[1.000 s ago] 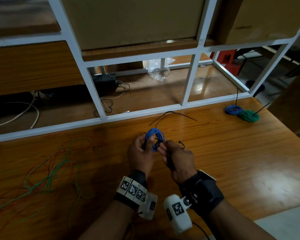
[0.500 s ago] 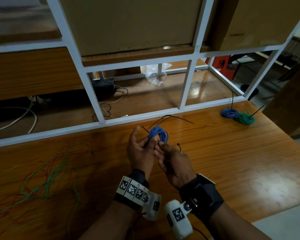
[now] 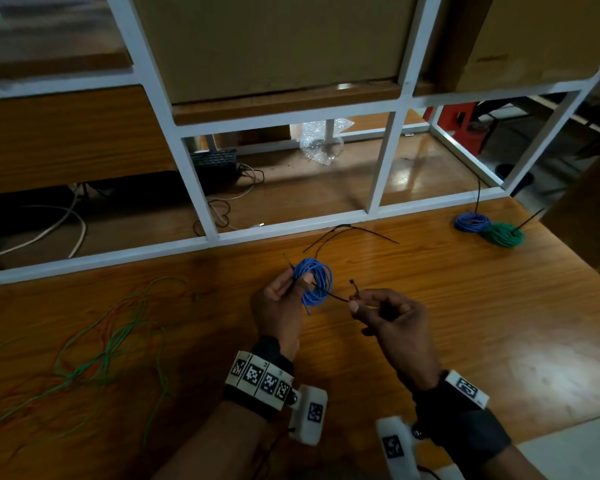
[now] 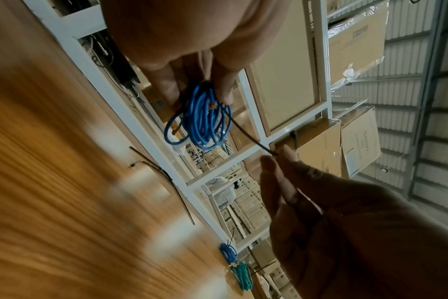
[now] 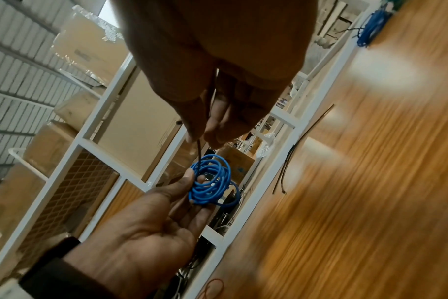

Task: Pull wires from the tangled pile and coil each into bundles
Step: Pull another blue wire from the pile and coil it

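Note:
My left hand [image 3: 284, 292] pinches a small coil of blue wire [image 3: 314, 280] between thumb and fingers, held a little above the wooden table [image 3: 465, 323]. A thin black cable tie [image 3: 336, 296] runs through the coil to my right hand [image 3: 378, 308], which pinches its other end just right of the coil. The left wrist view shows the blue coil [image 4: 200, 119] under my left fingers with the tie [image 4: 248, 135] stretched to the right fingertips. From the right wrist, the tie [image 5: 201, 149] drops from my right fingers into the coil [image 5: 211, 180].
Loose green and orange wires [image 3: 101, 344] sprawl on the table at left. Finished blue [image 3: 471, 221] and green [image 3: 503, 234] bundles lie at the far right. Spare black ties [image 3: 347, 233] lie beside the white shelf frame [image 3: 201, 244] along the table's back.
My hands were close together at the coil; now the right hand has drawn away to the right, pulling the black tie out through the coil. The left hand keeps hold of the coil.

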A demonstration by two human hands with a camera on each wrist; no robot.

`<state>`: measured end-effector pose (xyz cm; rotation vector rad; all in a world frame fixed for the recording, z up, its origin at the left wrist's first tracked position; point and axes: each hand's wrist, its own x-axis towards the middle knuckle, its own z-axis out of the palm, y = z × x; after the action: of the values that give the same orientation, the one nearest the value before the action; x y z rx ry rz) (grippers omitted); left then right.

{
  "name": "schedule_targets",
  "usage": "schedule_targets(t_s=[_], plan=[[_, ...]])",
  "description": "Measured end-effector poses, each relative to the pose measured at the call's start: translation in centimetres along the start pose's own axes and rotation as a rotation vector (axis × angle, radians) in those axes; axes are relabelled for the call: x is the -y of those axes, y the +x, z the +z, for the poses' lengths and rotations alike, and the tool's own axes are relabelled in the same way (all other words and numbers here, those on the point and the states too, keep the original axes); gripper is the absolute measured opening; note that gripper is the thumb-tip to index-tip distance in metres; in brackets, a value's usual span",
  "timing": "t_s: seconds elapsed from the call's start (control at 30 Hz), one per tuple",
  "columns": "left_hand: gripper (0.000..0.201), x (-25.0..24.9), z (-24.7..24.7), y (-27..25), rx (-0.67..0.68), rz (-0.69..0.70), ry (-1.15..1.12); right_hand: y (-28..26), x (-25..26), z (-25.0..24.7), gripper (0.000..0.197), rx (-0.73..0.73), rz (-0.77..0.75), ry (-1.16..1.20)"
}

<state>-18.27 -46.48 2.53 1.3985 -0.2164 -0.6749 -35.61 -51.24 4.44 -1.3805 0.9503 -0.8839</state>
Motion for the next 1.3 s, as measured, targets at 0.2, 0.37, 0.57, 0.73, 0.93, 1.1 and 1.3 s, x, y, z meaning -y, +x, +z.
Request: schedule_targets(t_s=[0.2,0.37,0.57,0.73,0.93,1.1,1.3], plan=[[0.041,0.2,-0.3,-0.5,0.084,0.051,0.115,0.2,-0.4,0.0,0.017,-0.029,-0.110,-0.071],[0.051,0.5,-1.1,-0.6,0.117,0.130,0.278,0.9,-0.3,0.1,0.021,-0.054,-0.196,-0.163],[0.049,0.0,-1.6,-0.6,0.157,0.258,0.417,2.7,0.6,0.5,0.018,0.015,-0.207,-0.192],[0.048,0.0,-2.0,-0.5,0.186,0.299,0.456,3.4,1.1,1.1,0.016,0.070,-0.218,-0.252],[0.045,0.0,-2.7,0.6,0.164,0.201,0.287,3.9,2.4,1.0,0.023,0.107,-0.194,-0.204],[0.030,-0.2,-2.8,2.0,0.011,0.069,0.046,3.3,1.7,0.0,0.012,0.131,-0.179,-0.200],[0.036,-0.1,-2.1,2.9,-0.107,0.035,-0.096,3.1,0.8,1.5,0.021,0.196,-0.196,-0.229]])
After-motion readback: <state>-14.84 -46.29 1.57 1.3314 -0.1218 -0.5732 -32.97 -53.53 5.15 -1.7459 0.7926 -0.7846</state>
